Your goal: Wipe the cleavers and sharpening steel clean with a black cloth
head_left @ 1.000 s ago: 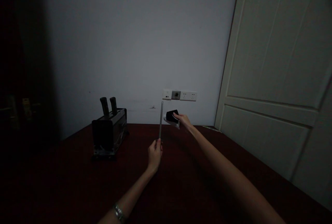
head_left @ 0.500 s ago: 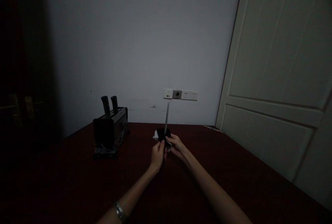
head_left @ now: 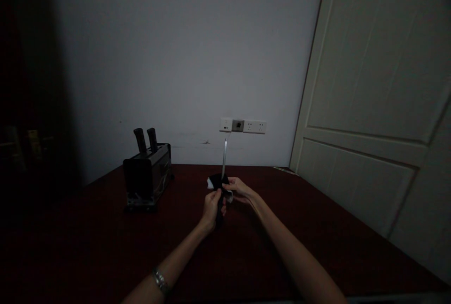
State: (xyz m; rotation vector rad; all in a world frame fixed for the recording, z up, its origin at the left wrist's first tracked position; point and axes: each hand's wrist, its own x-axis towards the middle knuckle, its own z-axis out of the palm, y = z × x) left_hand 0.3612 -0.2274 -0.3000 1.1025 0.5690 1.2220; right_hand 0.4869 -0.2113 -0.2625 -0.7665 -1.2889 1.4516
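My left hand [head_left: 212, 207] is closed round the black handle of a knife [head_left: 224, 158], whose narrow silver blade points up. At the base of the blade, my right hand [head_left: 239, 187] pinches a black and white cloth [head_left: 213, 182] that wraps about the blade. The cloth's white ends stick out to the left and below the right fingers. Part of the handle is hidden by the left fingers. Left of my hands stands a dark knife block [head_left: 138, 179] with two black handles rising from its top.
The dark red table [head_left: 282, 229] runs back to a grey wall [head_left: 183, 59]. Wall sockets [head_left: 254, 127] sit low on the wall behind the knife. A pale panelled door [head_left: 366, 106] stands along the right side. A flat strip [head_left: 286, 171] lies at the back right corner.
The view has shifted slightly. My right hand has moved a little relative to the left, and more of the dark handle shows below the left hand. Both grips remain.
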